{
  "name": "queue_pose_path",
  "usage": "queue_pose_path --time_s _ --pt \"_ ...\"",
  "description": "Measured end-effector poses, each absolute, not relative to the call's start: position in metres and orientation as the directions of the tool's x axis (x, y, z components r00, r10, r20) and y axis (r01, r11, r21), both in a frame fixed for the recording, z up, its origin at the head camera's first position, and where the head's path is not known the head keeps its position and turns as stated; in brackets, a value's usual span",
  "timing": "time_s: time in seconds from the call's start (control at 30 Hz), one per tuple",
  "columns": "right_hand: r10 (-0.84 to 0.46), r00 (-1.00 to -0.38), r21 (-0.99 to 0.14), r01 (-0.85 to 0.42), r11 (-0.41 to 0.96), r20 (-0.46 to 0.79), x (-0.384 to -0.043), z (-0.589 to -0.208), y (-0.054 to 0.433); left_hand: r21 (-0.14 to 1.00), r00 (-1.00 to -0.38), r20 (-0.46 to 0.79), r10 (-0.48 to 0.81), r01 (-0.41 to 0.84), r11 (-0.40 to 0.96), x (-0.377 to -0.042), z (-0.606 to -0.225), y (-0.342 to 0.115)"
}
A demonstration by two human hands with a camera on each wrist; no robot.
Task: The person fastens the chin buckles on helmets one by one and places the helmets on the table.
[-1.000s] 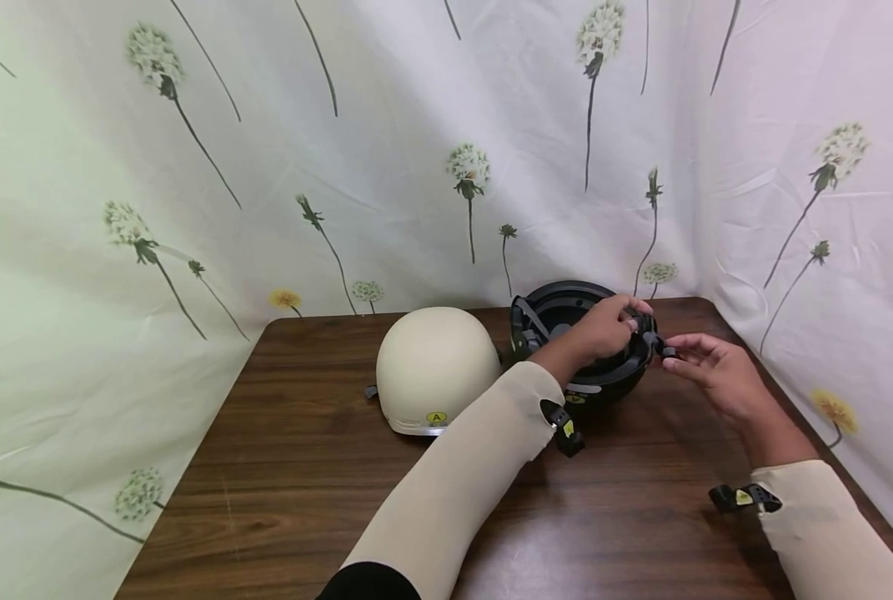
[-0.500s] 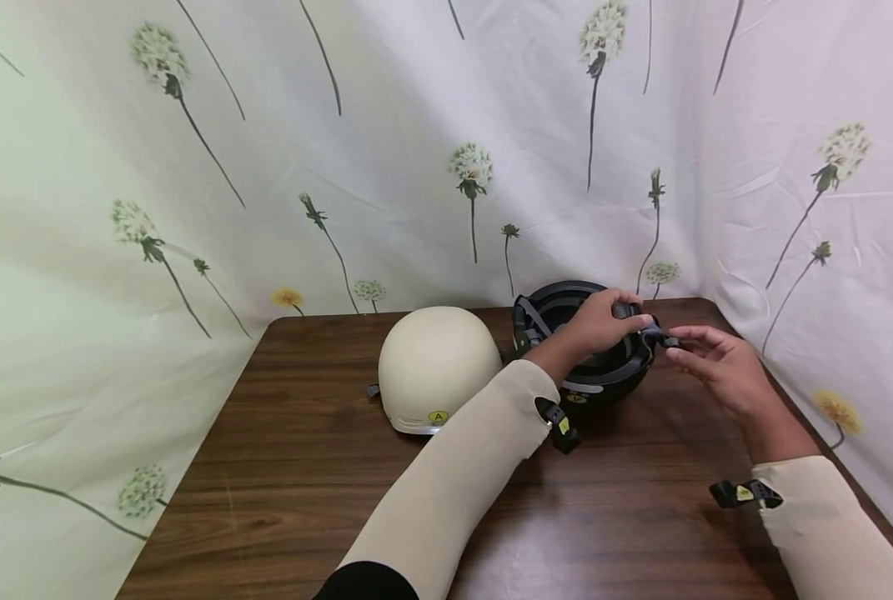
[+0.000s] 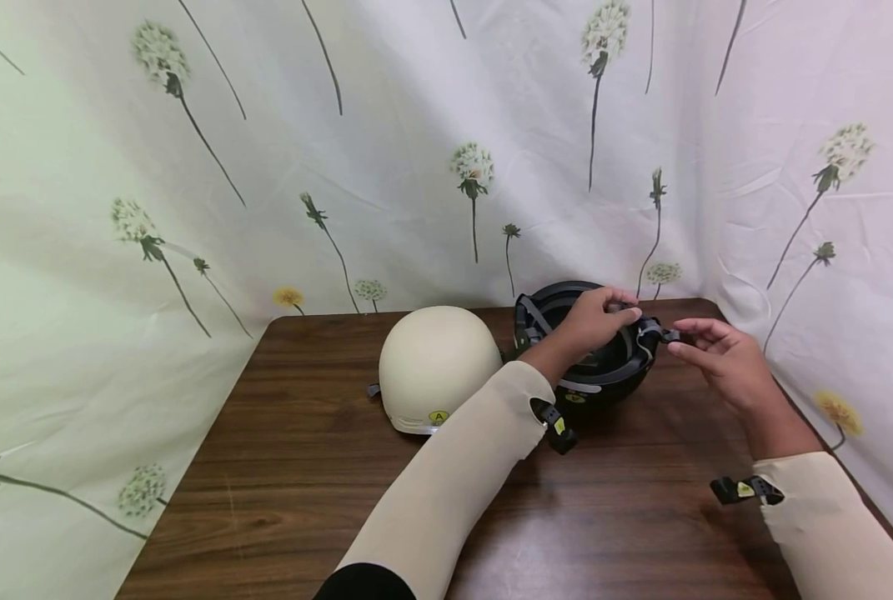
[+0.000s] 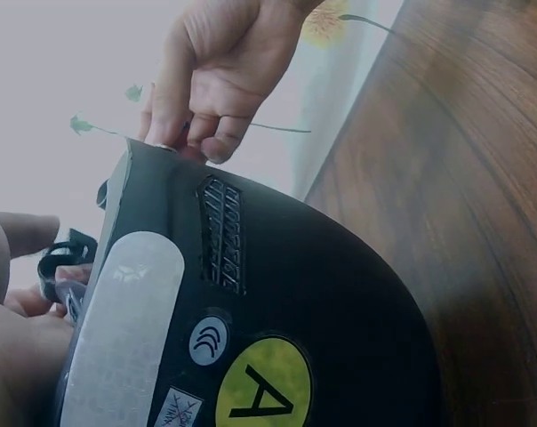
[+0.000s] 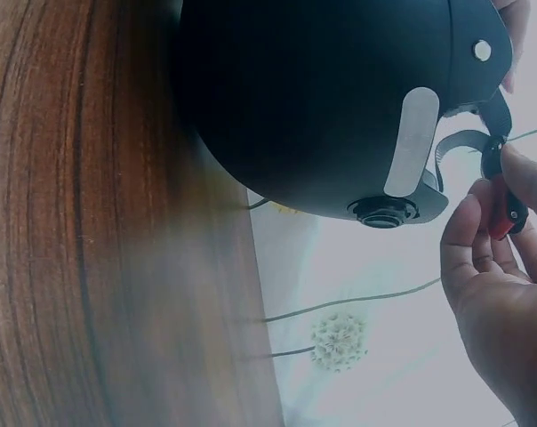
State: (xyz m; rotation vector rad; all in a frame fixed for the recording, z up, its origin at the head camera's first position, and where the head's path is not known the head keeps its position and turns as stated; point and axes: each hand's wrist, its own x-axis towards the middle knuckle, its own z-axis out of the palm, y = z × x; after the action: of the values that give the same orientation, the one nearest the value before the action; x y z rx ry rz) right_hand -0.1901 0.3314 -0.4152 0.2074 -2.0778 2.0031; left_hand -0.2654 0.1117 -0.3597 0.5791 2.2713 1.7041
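Note:
A black helmet (image 3: 611, 393) lies upside down at the back right of the table, its padded inside facing up. My left hand (image 3: 592, 323) reaches over its opening, thumb and fingers pinching part of the chin strap at the right side. In the left wrist view a black clip (image 4: 66, 256) shows between those fingers. My right hand (image 3: 727, 362) is just right of the rim. Its thumb and fingers pinch a black strap buckle with a red tab (image 5: 500, 209), seen in the right wrist view. From the buckle, a strap (image 5: 461, 140) curves back to the helmet.
A cream helmet (image 3: 438, 362) sits dome up to the left of the black one, partly behind my left forearm. The brown wooden table (image 3: 281, 467) ends at a white flower-print curtain (image 3: 401, 167) at the back and both sides.
My left hand has shifted slightly left and up, its thumb drawing back from the buckle. The right hand has risen slightly with the buckle. Both helmets stay in place.

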Motion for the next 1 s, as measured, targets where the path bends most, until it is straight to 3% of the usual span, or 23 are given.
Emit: queue_pose_path --time_s 0.27,0.5,0.73,1.0 --pt "0.052 -0.946 -0.944 -0.323 -0.059 0.320 -0.192 -0.412 0.326 0.964 -0.868 0.079 0.491 0.192 0.185 -0.268 -0.363 0.103" --pt "0.066 -0.942 -0.942 -0.332 -0.053 0.329 -0.191 -0.408 0.323 0.969 -0.842 0.127 0.524 0.217 0.115 -0.270 -0.364 0.101" --pt "0.009 -0.921 -0.902 -0.384 -0.199 0.390 -0.192 -0.406 0.320 0.973 -0.840 0.144 0.523 0.215 0.078 -0.268 -0.362 0.098" --pt "-0.005 -0.915 -0.901 -0.397 -0.178 0.404 -0.192 -0.403 0.315 0.980 -0.838 0.129 0.530 0.188 0.058 -0.264 -0.362 0.088"
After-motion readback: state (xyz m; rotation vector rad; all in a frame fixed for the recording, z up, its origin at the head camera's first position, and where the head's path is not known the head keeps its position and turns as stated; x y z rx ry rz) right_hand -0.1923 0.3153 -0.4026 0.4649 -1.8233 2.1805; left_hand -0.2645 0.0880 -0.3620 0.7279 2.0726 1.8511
